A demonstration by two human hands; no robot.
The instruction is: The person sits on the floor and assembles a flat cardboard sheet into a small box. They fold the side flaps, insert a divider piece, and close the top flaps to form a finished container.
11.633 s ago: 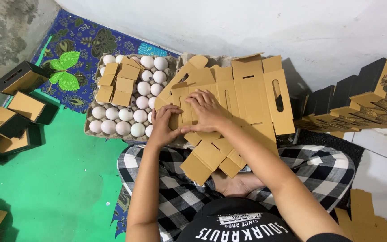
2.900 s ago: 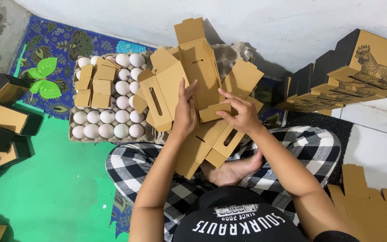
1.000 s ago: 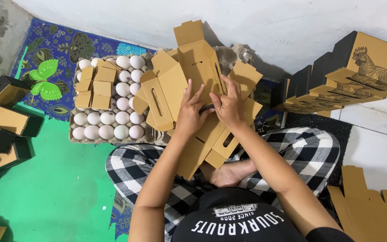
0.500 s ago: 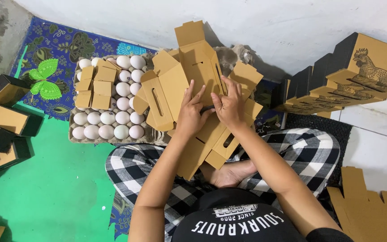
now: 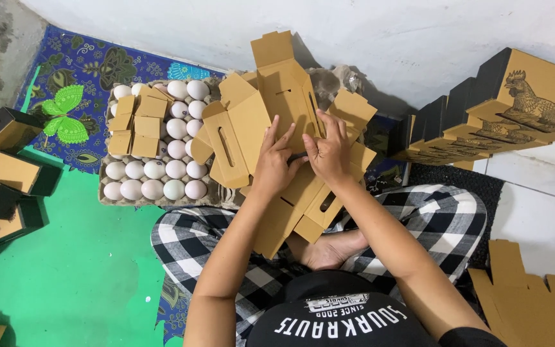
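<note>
Cardboard box blank (image 5: 277, 122), brown and half folded, is resting over my lap, its flaps standing up toward the white wall (image 5: 367, 32). I am pressing my left hand (image 5: 272, 164) flat on its middle panel, fingers spread wide, and my right hand (image 5: 327, 151) is lying just beside it with fingers curled down onto the same panel, thumbs nearly touching. Neither hand is closing around anything; both are bearing on the board. More flat blanks (image 5: 293, 215) are lying under it across my checked sarong (image 5: 444, 212). To the left an egg tray (image 5: 155, 160) is sitting on the patterned mat (image 5: 91, 71), holding white eggs (image 5: 162, 177) with small cardboard pieces (image 5: 137, 125) on top. Finished dark boxes (image 5: 11, 160) are standing on the green floor (image 5: 78, 270) farther left. Stacked printed boxes (image 5: 502, 109) are leaning at the right.
</note>
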